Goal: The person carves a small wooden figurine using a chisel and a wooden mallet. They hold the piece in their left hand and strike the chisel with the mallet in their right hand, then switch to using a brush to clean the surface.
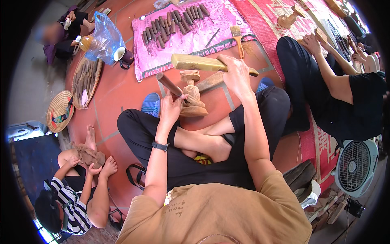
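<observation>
In front of my crossed legs, a small carved wooden figure (192, 96) stands upright on its base on the tiled floor. My left hand (172, 106) is closed round the lower part of a wood-carving chisel (168, 83), beside the figure. The chisel's brown handle points up and to the left; its blade is hidden by my fingers and the figure. Raised just above and right of the figure, my right hand (235, 75) grips a wooden mallet (194, 63). The mallet's pale block lies level over the figure's top, apart from the chisel handle. Behind the figure lies a flat wooden piece (212, 82).
Several chisels (165, 29) lie on a pink sheet (142, 61), with a brush (237, 38) at its edge. A mug (125, 59), plastic bag (106, 38) and basket (96, 77) stand left. People sit at both sides; a fan (356, 166) stands right.
</observation>
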Demonstrator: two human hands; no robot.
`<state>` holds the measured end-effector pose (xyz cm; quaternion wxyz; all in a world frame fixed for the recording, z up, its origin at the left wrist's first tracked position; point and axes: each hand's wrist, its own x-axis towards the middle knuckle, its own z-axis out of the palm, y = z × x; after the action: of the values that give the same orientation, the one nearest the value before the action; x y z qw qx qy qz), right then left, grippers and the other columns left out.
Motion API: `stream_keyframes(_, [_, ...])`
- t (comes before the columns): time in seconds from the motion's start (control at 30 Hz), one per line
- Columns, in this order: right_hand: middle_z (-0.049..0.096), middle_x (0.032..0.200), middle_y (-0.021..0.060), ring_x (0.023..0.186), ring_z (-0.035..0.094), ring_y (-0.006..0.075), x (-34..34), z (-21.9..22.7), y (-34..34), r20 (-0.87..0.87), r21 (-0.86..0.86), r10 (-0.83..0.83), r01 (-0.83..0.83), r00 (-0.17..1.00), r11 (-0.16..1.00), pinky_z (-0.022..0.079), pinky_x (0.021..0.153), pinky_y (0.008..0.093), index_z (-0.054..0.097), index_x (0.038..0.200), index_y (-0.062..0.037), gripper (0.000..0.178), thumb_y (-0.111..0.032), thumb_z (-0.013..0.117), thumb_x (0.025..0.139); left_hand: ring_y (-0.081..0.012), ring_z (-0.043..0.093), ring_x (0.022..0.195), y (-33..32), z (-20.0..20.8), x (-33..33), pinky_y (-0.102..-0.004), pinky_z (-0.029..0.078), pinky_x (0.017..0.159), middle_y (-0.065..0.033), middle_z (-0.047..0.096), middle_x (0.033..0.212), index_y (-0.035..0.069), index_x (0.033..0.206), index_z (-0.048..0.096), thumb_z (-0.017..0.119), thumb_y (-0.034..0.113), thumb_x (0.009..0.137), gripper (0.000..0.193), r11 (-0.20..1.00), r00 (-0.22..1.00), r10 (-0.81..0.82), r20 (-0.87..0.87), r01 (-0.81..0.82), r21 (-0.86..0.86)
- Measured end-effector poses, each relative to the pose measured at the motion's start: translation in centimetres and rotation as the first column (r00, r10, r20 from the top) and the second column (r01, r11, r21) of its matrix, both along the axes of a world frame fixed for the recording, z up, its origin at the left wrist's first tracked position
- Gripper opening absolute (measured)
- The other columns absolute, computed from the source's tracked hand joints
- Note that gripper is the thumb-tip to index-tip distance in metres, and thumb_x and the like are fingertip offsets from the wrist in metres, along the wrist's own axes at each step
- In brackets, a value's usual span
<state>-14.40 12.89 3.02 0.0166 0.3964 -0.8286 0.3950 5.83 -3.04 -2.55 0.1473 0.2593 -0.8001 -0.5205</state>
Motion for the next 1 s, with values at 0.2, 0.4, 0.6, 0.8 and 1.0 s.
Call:
stream_keyframes(0.2, [0.069,0.100,0.0130,0.101,0.063,0.0366,0.5,0.1,-0.4,0.000,0.008,0.018,-0.018,1.000,1.000,0.047,0.089,0.0445,0.064,0.102,-0.0061,0.031,0.007,0.054,0.076,-0.0360,0.071,0.087,1.1,0.4,-0.5,-0.0423,0.054,0.072,-0.0221,0.070,0.087,-0.004,0.111,0.057,0.068,0.007,0.090,0.026,0.994,0.996,0.015,0.087,-0.006,-0.105])
stream_keyframes(0.4, [0.071,0.101,0.0129,0.103,0.064,0.0302,0.8,0.5,-1.0,0.289,0.015,-0.046,0.044,0.956,0.999,0.044,0.093,0.0440,0.068,0.101,-0.0067,0.032,0.004,0.060,0.072,-0.0417,0.067,0.088,1.2,1.0,-0.8,-0.0480,0.052,0.072,-0.0226,0.069,0.085,0.000,0.113,0.057,0.067,0.007,0.090,0.027,0.970,0.985,-0.043,0.169,0.082,-0.231])
stream_keyframes(0.6, [0.069,0.096,0.0143,0.099,0.063,0.0363,0.5,0.0,-0.4,-0.144,0.088,0.057,-0.044,0.988,0.995,0.047,0.086,0.0444,0.065,0.102,-0.0037,0.028,0.004,0.057,0.077,-0.0402,0.068,0.084,1.0,0.5,-0.9,-0.0455,0.052,0.070,-0.0222,0.069,0.084,-0.001,0.110,0.056,0.066,0.006,0.090,0.023,0.959,0.984,-0.070,0.162,0.112,-0.262])
stream_keyframes(0.8, [0.069,0.101,0.0135,0.102,0.063,0.0325,0.2,-0.9,-0.3,-0.004,0.008,-0.006,0.006,1.000,1.000,0.045,0.088,0.0426,0.066,0.103,-0.0055,0.031,0.005,0.057,0.075,-0.0251,0.072,0.095,-1.8,-1.0,0.7,-0.0273,0.056,0.077,-0.0088,0.066,0.088,0.001,0.107,0.048,0.050,-0.003,0.099,0.009,0.902,0.992,0.112,-0.051,-0.080,0.424])
stream_keyframes(1.0, [0.069,0.100,0.0126,0.102,0.063,0.0329,0.1,-0.2,-0.3,-0.018,0.050,0.028,-0.027,0.999,0.998,0.045,0.089,0.0434,0.064,0.101,-0.0053,0.030,0.006,0.054,0.075,-0.0225,0.071,0.101,-0.1,-1.4,1.4,-0.0255,0.054,0.075,-0.0079,0.066,0.093,0.002,0.109,0.049,0.053,-0.005,0.097,0.014,0.958,0.986,0.129,-0.101,-0.098,0.270])
